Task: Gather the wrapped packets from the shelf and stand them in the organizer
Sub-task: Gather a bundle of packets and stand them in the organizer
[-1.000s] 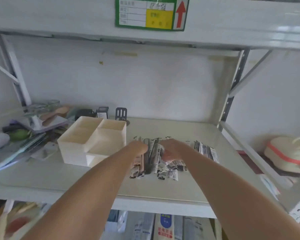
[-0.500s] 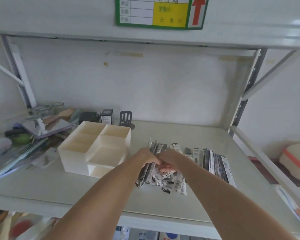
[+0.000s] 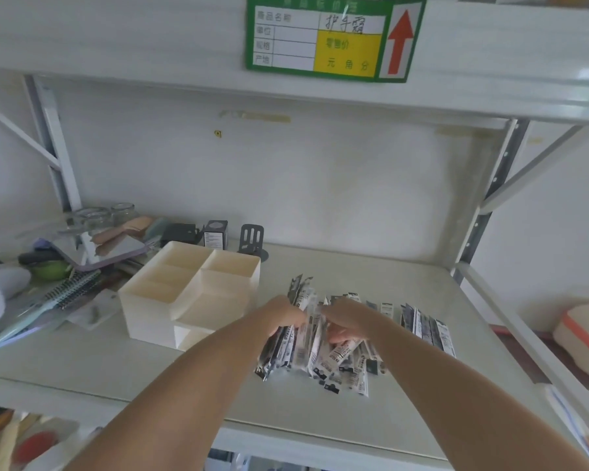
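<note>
Several black-and-white wrapped packets (image 3: 320, 355) lie bunched on the white shelf (image 3: 320, 423). My left hand (image 3: 283, 316) grips the left side of the bunch, and my right hand (image 3: 347, 319) holds its right side, fingers curled over the packets. A few more packets (image 3: 425, 326) lie flat in a row to the right, apart from both hands. The cream organizer (image 3: 191, 290), with several open compartments, stands just left of the hands; nothing shows inside it.
Clutter fills the shelf's left end: a hairbrush (image 3: 62, 297), a mirror (image 3: 113, 249), glass jars (image 3: 99, 214), a small black box (image 3: 215, 234). A cream lidded container (image 3: 585, 338) sits on the neighbouring shelf at right. A green label (image 3: 334, 37) hangs above.
Both hands have drawn the loose packets together into one bunch and lifted its left edge. The camera view has shifted left and closer.
</note>
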`<state>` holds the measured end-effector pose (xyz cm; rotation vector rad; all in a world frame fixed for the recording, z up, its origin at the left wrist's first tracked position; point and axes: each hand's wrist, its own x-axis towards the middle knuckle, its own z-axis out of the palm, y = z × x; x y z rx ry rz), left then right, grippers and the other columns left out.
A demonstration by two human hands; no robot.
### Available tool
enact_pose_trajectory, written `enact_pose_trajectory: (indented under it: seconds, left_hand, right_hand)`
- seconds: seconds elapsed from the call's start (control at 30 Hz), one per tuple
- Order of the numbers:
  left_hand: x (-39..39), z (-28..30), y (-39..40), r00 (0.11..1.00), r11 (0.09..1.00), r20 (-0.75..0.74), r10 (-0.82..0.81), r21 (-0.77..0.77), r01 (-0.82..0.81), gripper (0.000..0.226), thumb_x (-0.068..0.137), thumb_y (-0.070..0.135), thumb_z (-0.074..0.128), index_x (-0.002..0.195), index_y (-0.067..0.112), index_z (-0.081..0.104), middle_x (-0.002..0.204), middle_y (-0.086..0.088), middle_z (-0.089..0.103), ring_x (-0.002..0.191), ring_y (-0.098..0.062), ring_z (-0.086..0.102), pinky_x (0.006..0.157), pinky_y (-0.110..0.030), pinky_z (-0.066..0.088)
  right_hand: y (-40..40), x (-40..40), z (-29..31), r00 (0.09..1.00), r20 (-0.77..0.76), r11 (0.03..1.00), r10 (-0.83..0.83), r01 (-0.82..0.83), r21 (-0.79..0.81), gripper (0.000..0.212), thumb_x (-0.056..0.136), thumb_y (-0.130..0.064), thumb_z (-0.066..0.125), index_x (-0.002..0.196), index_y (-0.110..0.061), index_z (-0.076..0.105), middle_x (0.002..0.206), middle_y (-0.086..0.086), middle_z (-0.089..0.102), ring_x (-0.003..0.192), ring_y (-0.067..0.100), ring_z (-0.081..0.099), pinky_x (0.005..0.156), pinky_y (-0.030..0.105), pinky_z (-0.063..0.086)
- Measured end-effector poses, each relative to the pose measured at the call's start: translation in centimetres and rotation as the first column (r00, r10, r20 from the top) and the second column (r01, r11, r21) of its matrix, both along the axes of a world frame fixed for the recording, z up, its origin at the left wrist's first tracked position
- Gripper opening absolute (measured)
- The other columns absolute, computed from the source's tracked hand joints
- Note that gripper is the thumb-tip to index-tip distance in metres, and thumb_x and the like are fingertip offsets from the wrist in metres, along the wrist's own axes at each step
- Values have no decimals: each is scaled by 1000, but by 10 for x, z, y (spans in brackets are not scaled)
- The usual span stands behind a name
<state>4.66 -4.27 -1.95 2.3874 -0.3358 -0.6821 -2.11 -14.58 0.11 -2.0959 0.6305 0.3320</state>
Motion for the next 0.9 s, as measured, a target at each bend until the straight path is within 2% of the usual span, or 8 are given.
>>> enact_pose_trajectory:
  seconds: [0.1, 0.17, 0.23, 0.37, 0.43, 0.5, 0.7, 0.9]
  left_hand:
    - [-2, 7, -4, 1000, 995, -2, -7, -100, 6, 11, 85, 9, 52, 76, 9, 48, 68, 0, 41, 61, -13, 44, 60, -19, 42]
    - [-7, 23, -7, 1000, 975, 8, 12, -223, -10, 10, 89, 16, 55, 86, 7, 52, 69, 0, 47, 72, -17, 52, 61, -20, 44]
    - [-8, 38, -9, 997, 939, -16, 78, -335, -78, 16, 88, 19, 56, 93, 4, 54, 70, -2, 50, 78, -21, 55, 63, -25, 48]
    - [35, 77, 41, 979, 795, -21, 203, -580, -177, 19, 90, 28, 49, 85, 10, 52, 68, -1, 50, 83, -23, 61, 68, -30, 51]
    - [37, 94, 46, 976, 722, -43, 214, -666, -187, 32, 84, 32, 47, 94, 4, 58, 75, -9, 60, 96, -28, 66, 86, -38, 54]
    - [35, 111, 52, 982, 636, -74, 171, -754, -167, 35, 83, 32, 47, 94, 4, 64, 77, -15, 64, 81, -30, 66, 82, -41, 54]
    - [65, 138, 106, 960, 409, 95, 263, -912, -22, 13, 86, 22, 61, 74, 20, 57, 71, 0, 62, 67, -12, 62, 69, -27, 50]
    - [122, 119, 144, 924, 586, 262, 280, -808, 52, 23, 75, 5, 55, 58, 18, 49, 57, 1, 49, 53, -11, 51, 54, -21, 44]
  right_hand:
    - [-6, 6, -2, 986, 34, 959, -162, 150, 241, 34, 97, -26, 36, 99, 4, 53, 63, 2, 54, 54, 20, 53, 65, 25, 50]
    - [-3, 13, -4, 962, 54, 884, -267, 222, 410, 45, 97, -36, 34, 110, 3, 52, 98, 5, 69, 89, 33, 67, 86, 39, 54]
    - [7, 17, 5, 939, 116, 829, -324, 222, 513, 50, 95, -44, 32, 110, 0, 51, 111, 9, 59, 107, 29, 59, 101, 45, 44]
    - [89, 46, 59, 876, 375, 803, -302, 22, 596, 61, 98, -43, 21, 134, 2, 41, 135, 18, 48, 129, 31, 44, 98, 38, 39]
    - [94, 57, 77, 833, 491, 822, -255, -80, 564, 68, 95, -53, 17, 127, -3, 51, 124, 22, 58, 119, 33, 54, 92, 38, 45]
    - [98, 67, 89, 797, 554, 863, -242, -84, 498, 72, 91, -60, 15, 117, -9, 59, 104, 14, 65, 111, 31, 59, 96, 39, 46]
    - [135, 91, 113, 740, 672, 961, -8, -180, 211, 63, 98, -43, 9, 130, -7, 51, 123, 16, 59, 118, 25, 54, 106, 37, 39]
    - [155, 131, 77, 796, 594, 985, 116, -169, 34, 26, 86, -19, 49, 84, 3, 63, 80, 11, 54, 80, 19, 51, 98, 47, 44]
